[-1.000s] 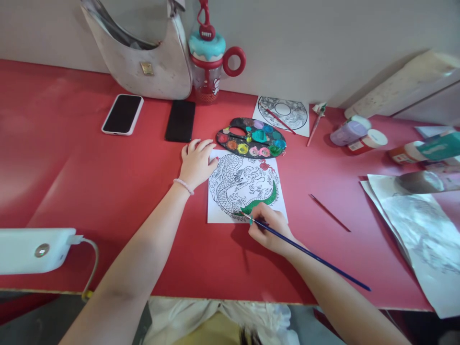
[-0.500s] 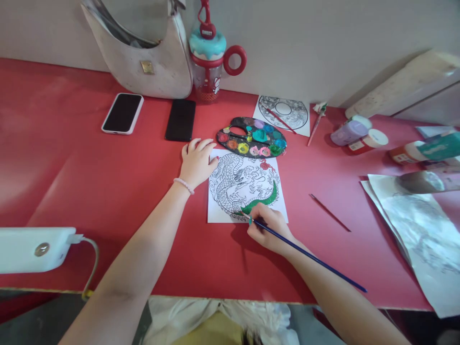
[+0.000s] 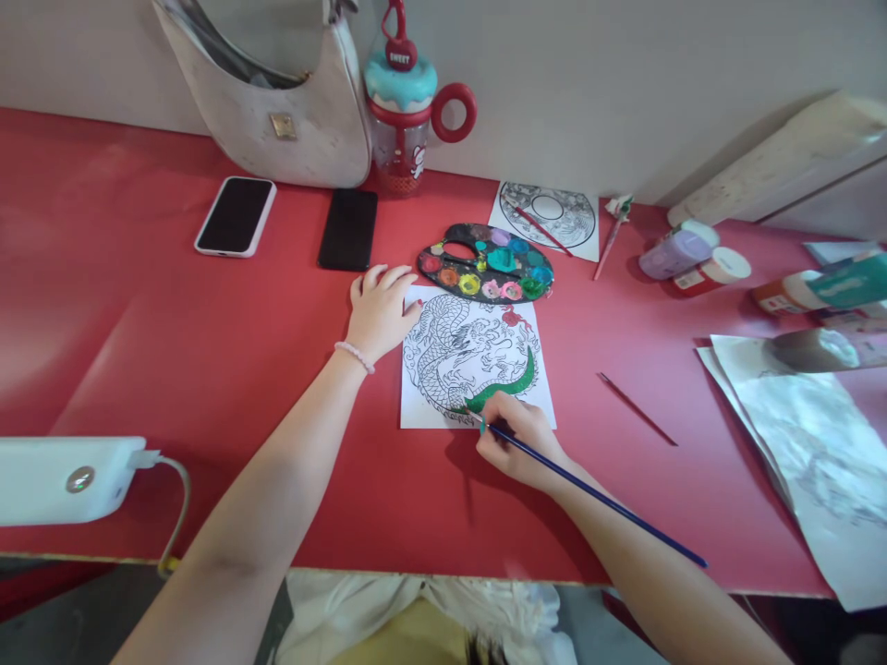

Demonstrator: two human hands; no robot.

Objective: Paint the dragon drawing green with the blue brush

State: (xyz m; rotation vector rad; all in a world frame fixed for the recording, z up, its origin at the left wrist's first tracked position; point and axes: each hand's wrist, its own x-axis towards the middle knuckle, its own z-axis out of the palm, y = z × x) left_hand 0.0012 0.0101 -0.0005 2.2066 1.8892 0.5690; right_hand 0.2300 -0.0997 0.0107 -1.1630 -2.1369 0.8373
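Note:
On the red table lies a white sheet with a dragon line drawing, part of its body painted green and a small spot at the upper right red. My right hand pinches a long blue paintbrush, its tip touching the lower edge of the drawing beside the green area. My left hand lies flat with fingers spread at the sheet's upper left corner, the thumb over the paper's edge. Just above the sheet sits a black paint palette with several colours in its wells.
Behind are a phone in a white case, a black phone, a handbag and a donut-lid cup. To the right lie a thin brush, paint bottles and loose sheets. A white power bank rests at left.
Almost nothing differs. Both hands, the paintbrush and the sheet keep their places; the view has shifted very slightly.

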